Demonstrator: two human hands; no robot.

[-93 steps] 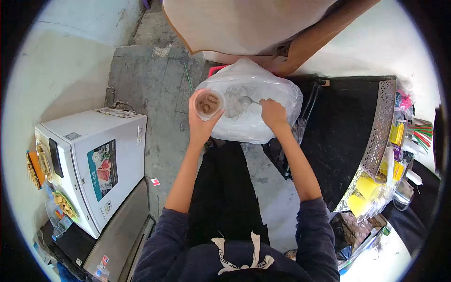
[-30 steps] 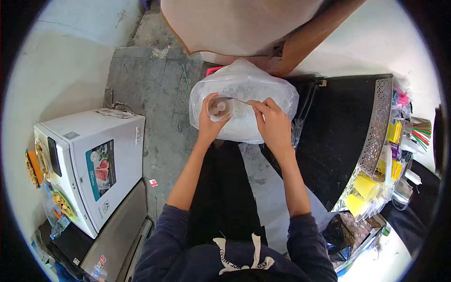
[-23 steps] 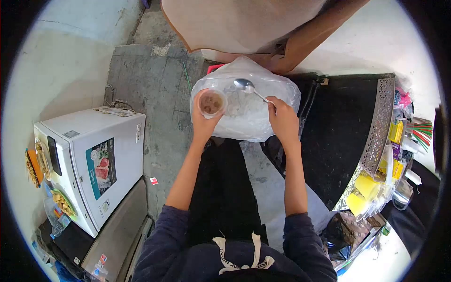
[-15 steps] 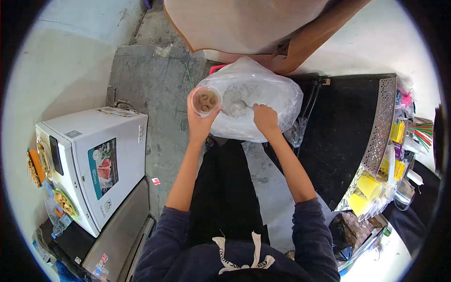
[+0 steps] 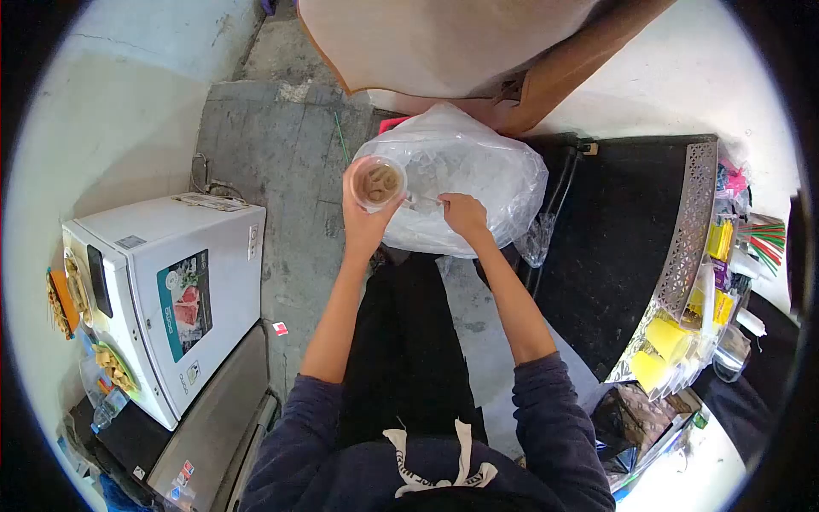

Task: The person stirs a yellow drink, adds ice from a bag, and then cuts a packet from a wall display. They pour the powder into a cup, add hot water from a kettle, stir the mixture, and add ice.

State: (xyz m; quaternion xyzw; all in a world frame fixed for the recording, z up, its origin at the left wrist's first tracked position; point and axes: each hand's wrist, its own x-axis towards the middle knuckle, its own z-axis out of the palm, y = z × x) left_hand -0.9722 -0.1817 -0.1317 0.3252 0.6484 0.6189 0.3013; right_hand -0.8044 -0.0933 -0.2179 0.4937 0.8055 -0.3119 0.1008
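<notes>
My left hand (image 5: 365,220) is wrapped round a clear plastic cup (image 5: 378,183) that holds a light brown drink with ice cubes in it. The cup is upright over the left side of a large clear plastic bag (image 5: 508,183), whose open top shows ice (image 5: 435,169) inside. My right hand (image 5: 464,215) is closed on the handle of a metal spoon (image 5: 424,200). The spoon points left over the bag, its bowl low beside the cup and hard to make out against the ice.
A white chest freezer (image 5: 200,299) stands at the left, with plates of food (image 5: 113,367) and a phone (image 5: 101,280) on top. To the right is a black counter (image 5: 623,247) with cups, packets and straws (image 5: 765,243) along its far side. A brown board (image 5: 444,47) rises beyond the bag.
My right hand has moved left with the spoon, closer to the cup. The spoon's bowl has shifted from the ice toward the cup's side. My left hand has barely moved.
</notes>
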